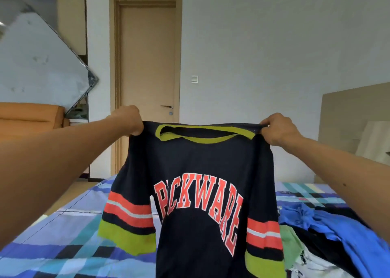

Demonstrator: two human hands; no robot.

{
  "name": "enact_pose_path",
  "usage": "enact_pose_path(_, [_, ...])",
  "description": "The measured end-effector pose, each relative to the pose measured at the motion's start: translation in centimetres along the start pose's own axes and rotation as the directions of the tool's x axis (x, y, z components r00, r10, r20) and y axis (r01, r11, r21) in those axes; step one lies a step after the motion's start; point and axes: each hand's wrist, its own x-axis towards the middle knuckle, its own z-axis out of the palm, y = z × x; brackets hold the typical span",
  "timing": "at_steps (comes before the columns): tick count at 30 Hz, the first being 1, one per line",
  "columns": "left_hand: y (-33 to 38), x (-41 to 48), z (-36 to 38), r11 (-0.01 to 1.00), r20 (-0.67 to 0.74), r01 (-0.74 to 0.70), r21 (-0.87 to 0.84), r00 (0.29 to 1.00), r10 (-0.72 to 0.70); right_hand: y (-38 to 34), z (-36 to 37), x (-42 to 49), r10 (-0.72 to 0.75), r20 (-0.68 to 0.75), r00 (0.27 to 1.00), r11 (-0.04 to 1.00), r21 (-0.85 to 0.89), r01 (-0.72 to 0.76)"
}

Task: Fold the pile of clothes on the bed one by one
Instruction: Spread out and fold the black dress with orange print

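1. A person holds a dark navy shirt up in front of them over the bed. The left hand is clenched on one shoulder seam and the right hand on the other.
2. The shoulder line is pulled taut from hand to hand. The shirt's long axis drops straight down from the hands, with the lime-green collar uppermost between them and the hem out of sight below.
3. Both hands look level and equally engaged, so neither has the easier reach. The bed lies directly beneath them, and laying the shirt flat there looks like the next step.
4. The pile of clothes, in blue, black, green and white, lies below and beside the right hand, well apart from the left.
5. Arched red lettering with a white outline faces the camera. "CKWAR" reads clearly, the last letter looks like an E, and a crease hides the first.
6. The sleeves carry red, white and lime bands. No brand tag can be read.
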Motion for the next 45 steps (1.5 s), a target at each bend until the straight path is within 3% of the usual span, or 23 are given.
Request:
enact_pose_path(1, [0.7, 0.5, -1.5, 0.975, 0.009, 0.052, -0.218, 0.999, -0.051, -0.8, -1.3, 0.7, 0.052, 0.001, 0.999, 0.993, 0.105, -0.052])
enact_pose_path(3, [2.4, 1.3, -5.1, 0.794, 0.048, 0.101, -0.6, 0.995, -0.09, -2.8, -4.6, 2.2, 0.14, 0.013, 0.99, 0.935, 0.327, -0.137])
enact_pose_path(5, [3.5, 2.5, -8.6, 0.661, -0.036, 0.05, -0.749, 0.993, -0.117, -4.7, -8.0, 3.8, 0.174, -0.01, 0.985, 0.834, 0.533, -0.142])
enact_pose_path(8, [5.0, 3.8, -13.8, 0.633, -0.284, -0.116, -0.765, 0.944, -0.17, -7.8, -13.8, 5.7, 0.111, -0.186, 0.976, 0.779, 0.626, 0.03])
enact_pose_path(12, [6.1, 4.7, -20.1, 0.687, -0.565, -0.339, -0.643, 0.815, -0.127, -11.1, -20.3, 6.1, -0.072, -0.462, 0.884, 0.877, 0.393, 0.277])
enact_pose_path(15, [5.7, 5.8, -22.4, 0.703, -0.631, -0.386, -0.598, 0.767, -0.116, -11.9, -22.4, 5.9, -0.16, -0.522, 0.838, 0.884, 0.302, 0.358])
enact_pose_path(20, [4.2, 5.8, -18.8, 0.762, -0.575, -0.348, -0.547, 0.817, -0.04, -9.5, -19.4, 6.0, -0.132, -0.475, 0.87, 0.892, 0.325, 0.313])
enact_pose_path(24, [1.9, 3.6, -12.8, 0.87, -0.318, -0.274, -0.41, 0.937, 0.145, -5.5, -12.0, 3.7, -0.09, -0.252, 0.963, 0.912, 0.368, 0.182])
enact_pose_path(27, [-1.4, 1.4, -7.0, 0.918, 0.083, -0.226, -0.326, 0.961, 0.266, -1.9, -5.5, -0.7, -0.091, 0.167, 0.982, 0.936, 0.351, 0.028])
enact_pose_path(31, [-6.1, -3.4, 2.1, 0.941, 0.496, -0.231, -0.248, 0.804, 0.328, 3.6, 1.6, -7.9, -0.104, 0.611, 0.785, 0.973, 0.225, -0.047])
enact_pose_path(34, [-9.3, -8.5, 9.5, 0.974, 0.722, -0.186, -0.126, 0.657, 0.219, 8.9, 7.4, -13.5, -0.013, 0.805, 0.593, 0.991, 0.088, -0.098])
enact_pose_path(36, [-10.9, -10.5, 13.5, 0.985, 0.806, -0.166, -0.049, 0.575, 0.137, 11.7, 10.5, -16.0, 0.041, 0.896, 0.442, 0.995, 0.004, -0.101])
enact_pose_path(38, [-11.5, -10.6, 16.5, 0.99, 0.852, -0.143, -0.006, 0.518, 0.081, 12.5, 12.8, -16.6, 0.128, 0.928, 0.35, 0.988, -0.09, -0.123])
enact_pose_path(40, [-11.0, -8.2, 19.1, 0.998, 0.838, -0.056, -0.003, 0.545, 0.033, 12.2, 15.1, -14.6, 0.18, 0.906, 0.384, 0.98, -0.13, -0.152])
enact_pose_path(41, [-10.4, -6.3, 20.3, 0.999, 0.791, 0.016, -0.034, 0.612, 0.017, 11.7, 16.2, -13.0, 0.158, 0.872, 0.464, 0.985, -0.104, -0.141])
enact_pose_path(42, [-9.6, -4.1, 21.3, 0.997, 0.704, 0.067, -0.046, 0.71, -0.015, 11.4, 17.5, -10.8, 0.12, 0.795, 0.595, 0.991, -0.056, -0.124])
enact_pose_path(44, [-7.2, 0.1, 22.1, 0.994, 0.434, 0.075, -0.084, 0.9, -0.031, 10.5, 19.8, -6.0, 0.107, 0.486, 0.867, 0.985, 0.068, -0.16])
enact_pose_path(45, [-6.1, 1.2, 22.2, 0.989, 0.329, 0.077, -0.126, 0.944, -0.031, 9.9, 20.7, -4.1, 0.124, 0.363, 0.924, 0.975, 0.128, -0.182])
